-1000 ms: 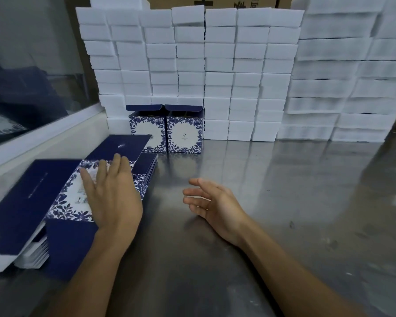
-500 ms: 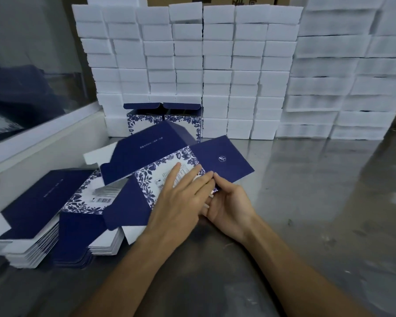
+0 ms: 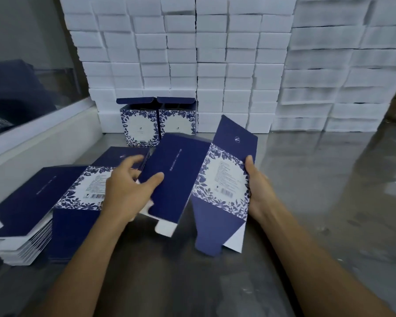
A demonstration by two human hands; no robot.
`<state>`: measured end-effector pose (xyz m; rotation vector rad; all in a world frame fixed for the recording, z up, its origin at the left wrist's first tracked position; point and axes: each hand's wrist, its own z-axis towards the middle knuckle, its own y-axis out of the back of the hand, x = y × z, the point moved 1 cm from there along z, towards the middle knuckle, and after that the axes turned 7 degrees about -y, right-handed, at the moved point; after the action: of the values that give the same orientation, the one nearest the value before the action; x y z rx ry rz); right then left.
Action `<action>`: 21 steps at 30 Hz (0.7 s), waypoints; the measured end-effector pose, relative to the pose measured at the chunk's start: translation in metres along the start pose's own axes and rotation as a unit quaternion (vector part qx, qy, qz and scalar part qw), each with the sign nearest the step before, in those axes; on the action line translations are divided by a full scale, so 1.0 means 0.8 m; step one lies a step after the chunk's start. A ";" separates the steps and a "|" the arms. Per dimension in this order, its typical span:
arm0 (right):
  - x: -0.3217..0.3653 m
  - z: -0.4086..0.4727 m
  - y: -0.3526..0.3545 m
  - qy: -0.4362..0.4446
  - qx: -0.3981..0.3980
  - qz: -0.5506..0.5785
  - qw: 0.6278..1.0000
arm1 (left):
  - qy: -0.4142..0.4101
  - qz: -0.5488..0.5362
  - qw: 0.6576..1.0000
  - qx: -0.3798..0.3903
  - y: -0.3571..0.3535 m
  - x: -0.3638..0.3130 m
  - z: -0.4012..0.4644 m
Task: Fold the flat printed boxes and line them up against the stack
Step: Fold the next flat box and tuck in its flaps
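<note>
**Flat box opening between my hands**

Head view: I hold one flat printed box (image 3: pixel 192 179) above the middle of the steel table (image 3: pixel 318 202), tilted, partly opened into a sleeve. My left hand (image 3: pixel 126 191) grips its plain navy panel, thumb across the front face and fingers curled round the left edge behind it. My right hand (image 3: pixel 257 191) grips the right edge of the floral panel with the label and barcode, thumb pointing up along that edge, fingers tucked behind. The navy top flap rises above my right thumb; the bottom flaps hang toward the table's near edge, white inside showing.

The pile of flat boxes (image 3: pixel 44 202) lies at the left edge of the table, just left of my left hand, the top sheet showing navy panels and a floral label panel. Two folded boxes (image 3: pixel 158 124) stand upright side by side at the far edge of the table, touching each other, their lids open, backs against the white stack (image 3: pixel 215 65). That stack runs along the whole far edge. A pale ledge (image 3: pixel 32 143) borders the table's left side under a glass pane (image 3: pixel 21 65).
</note>
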<state>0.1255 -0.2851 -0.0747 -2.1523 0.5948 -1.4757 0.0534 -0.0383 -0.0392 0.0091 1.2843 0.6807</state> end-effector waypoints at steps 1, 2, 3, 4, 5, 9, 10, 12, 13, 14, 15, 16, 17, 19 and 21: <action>0.002 0.000 0.004 -0.004 0.007 0.005 1.000 | 0.025 -0.047 0.999 0.004 -0.004 0.005 0.003; 0.002 0.000 0.007 -0.012 0.022 0.016 1.000 | 0.046 -0.087 0.995 0.000 -0.007 0.009 0.004; 0.003 -0.001 0.009 -0.018 0.045 0.032 0.998 | 0.062 -0.118 0.991 -0.012 -0.009 0.014 0.006; 0.003 -0.003 0.010 -0.019 0.071 0.050 0.996 | 0.073 -0.137 0.987 -0.027 -0.009 0.017 0.006; 0.003 -0.005 0.010 -0.019 0.094 0.065 0.993 | 0.080 -0.144 0.986 -0.040 -0.009 0.021 0.007; 0.004 -0.013 0.008 -0.016 0.160 0.072 0.984 | 0.086 -0.168 0.982 -0.027 -0.013 0.020 0.007; 0.005 -0.014 0.008 -0.007 0.163 0.074 0.984 | 0.097 -0.192 0.976 -0.014 -0.015 0.018 0.006; 0.008 -0.017 0.008 0.020 0.150 0.099 0.983 | 0.126 -0.273 0.953 0.038 -0.019 0.010 0.004; 0.007 -0.018 0.007 0.023 0.151 0.118 0.981 | 0.131 -0.316 0.936 0.081 -0.023 0.005 0.001; 0.005 -0.019 0.005 0.022 0.150 0.128 0.980 | 0.130 -0.355 0.917 0.124 -0.029 -0.001 -0.005; 0.002 -0.018 0.002 0.027 0.146 0.130 0.980 | 0.129 -0.387 0.900 0.155 -0.035 -0.004 -0.009; -0.001 -0.018 -0.004 0.042 0.141 0.117 0.982 | 0.131 -0.412 0.885 0.172 -0.042 -0.006 -0.013; -0.005 -0.019 -0.011 0.069 0.140 0.078 0.985 | 0.136 -0.430 0.874 0.182 -0.049 -0.007 -0.017; -0.015 -0.025 -0.028 0.135 0.146 -0.045 0.979 | 0.139 -0.449 0.858 0.207 -0.062 -0.009 -0.022; -0.026 -0.030 -0.038 0.221 0.133 -0.177 0.950 | 0.125 -0.450 0.852 0.235 -0.070 -0.011 -0.027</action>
<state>0.0984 -0.2518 -0.0647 -1.7869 0.1321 -2.1237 0.0589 -0.0956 -0.0589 -0.2765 1.4889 -0.4635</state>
